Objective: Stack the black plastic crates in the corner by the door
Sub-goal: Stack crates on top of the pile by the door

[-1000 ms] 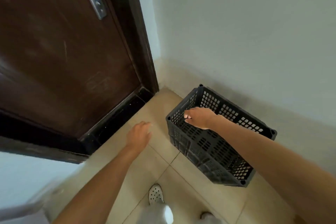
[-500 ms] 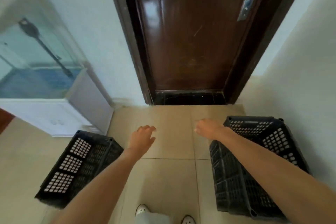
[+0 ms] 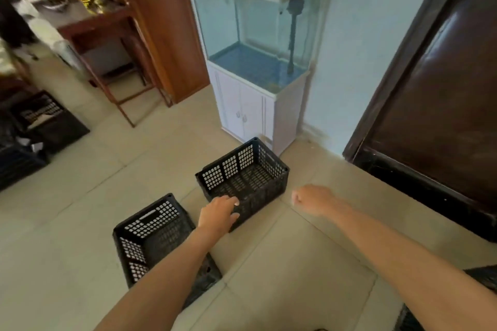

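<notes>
Two empty black plastic crates stand on the tiled floor. One crate [image 3: 243,176] sits in front of the white cabinet, the other crate [image 3: 150,236] lies nearer and to the left, partly under my left forearm. My left hand [image 3: 219,213] hovers at the near rim of the middle crate with fingers stretched out; contact is unclear. To the right of that crate my right hand [image 3: 309,199] hangs in the air with loosely curled fingers and holds nothing. A corner of another black crate [image 3: 481,275] shows at the lower right behind my right arm.
The dark brown door [image 3: 443,88] fills the right side. A glass fish tank [image 3: 258,35] stands on a white cabinet [image 3: 247,113] against the wall. A wooden table [image 3: 107,32] and more dark crates [image 3: 40,118] are at the left.
My right hand let go of the crate set down in the corner. The view swung left away from the door, and both hands moved toward the crate by the cabinet.
</notes>
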The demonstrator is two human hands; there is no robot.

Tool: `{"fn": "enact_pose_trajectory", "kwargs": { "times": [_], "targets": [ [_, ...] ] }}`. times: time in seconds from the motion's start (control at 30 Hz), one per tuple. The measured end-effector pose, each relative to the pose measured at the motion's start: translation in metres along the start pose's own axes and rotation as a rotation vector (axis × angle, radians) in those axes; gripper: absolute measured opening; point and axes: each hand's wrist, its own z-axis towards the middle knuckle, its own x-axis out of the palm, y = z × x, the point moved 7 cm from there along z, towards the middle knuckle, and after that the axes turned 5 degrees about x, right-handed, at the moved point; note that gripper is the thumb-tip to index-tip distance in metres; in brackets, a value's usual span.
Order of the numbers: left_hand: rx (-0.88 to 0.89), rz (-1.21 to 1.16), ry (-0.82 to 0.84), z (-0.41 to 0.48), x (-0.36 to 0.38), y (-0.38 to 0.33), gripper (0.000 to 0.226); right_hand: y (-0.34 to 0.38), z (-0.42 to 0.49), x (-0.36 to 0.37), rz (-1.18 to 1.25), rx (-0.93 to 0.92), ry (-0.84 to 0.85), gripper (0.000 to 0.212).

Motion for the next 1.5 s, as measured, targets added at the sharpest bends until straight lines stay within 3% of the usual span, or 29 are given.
{"fn": "enact_pose_trajectory", "kwargs": {
  "times": [0.27,0.47,0.73,0.97,1.27,1.37,1.5],
  "targets": [
    [-0.225,-0.056,0.032,-0.127,0.003,0.213,0.034,0.237,0.034,0.026,-0.039,-0.178,0.053,0.031],
    [-0.337,-0.096,0.075,-0.166,0.012,0.303,0.036,0.338,0.061,0.07,-0.058,-0.255,0.164,0.03],
    [-0.474,-0.185,0.108,-0.152,0.052,0.375,0.032,0.372,0.136,0.12,-0.113,-0.239,0.277,0.03],
    [-0.715,-0.48,0.012,-0.123,0.1,0.453,0.027,0.378,0.219,0.161,-0.134,-0.205,0.367,0.033],
    [-0.811,-0.582,-0.003,-0.108,0.214,0.537,0.031,0.407,0.307,0.252,-0.201,-0.166,0.355,0.033],
    [-0.843,-0.608,0.004,-0.107,0.264,0.557,0.038,0.407,0.334,0.297,-0.167,-0.106,0.339,0.033],
    [-0.908,-0.67,0.04,-0.114,0.335,0.584,0.067,0.398,0.368,0.368,-0.079,0.004,0.325,0.051]
  ]
}}
